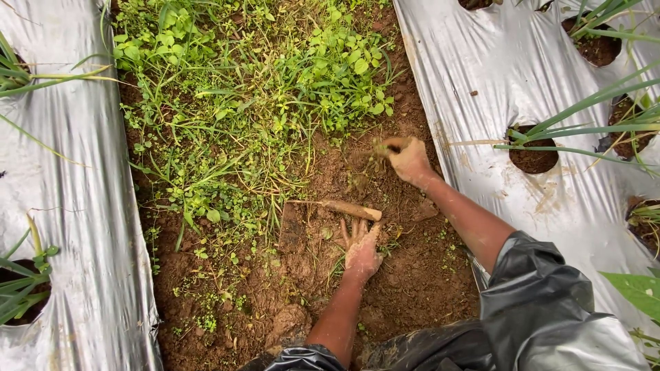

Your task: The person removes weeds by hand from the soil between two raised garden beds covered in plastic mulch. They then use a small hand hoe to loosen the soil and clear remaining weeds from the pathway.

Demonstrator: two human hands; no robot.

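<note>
The left hand (360,249) lies open, fingers spread on the soil, touching the near side of a wooden-handled hoe (323,209) whose handle runs left-right; the right hand (407,159), farther right, is closed on a weed clump (380,148)

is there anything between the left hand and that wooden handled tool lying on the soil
Nothing visible. The left hand lies flat on the bare soil right beside the wooden handle of the hoe-like tool, with no weeds or clods between them.
</note>
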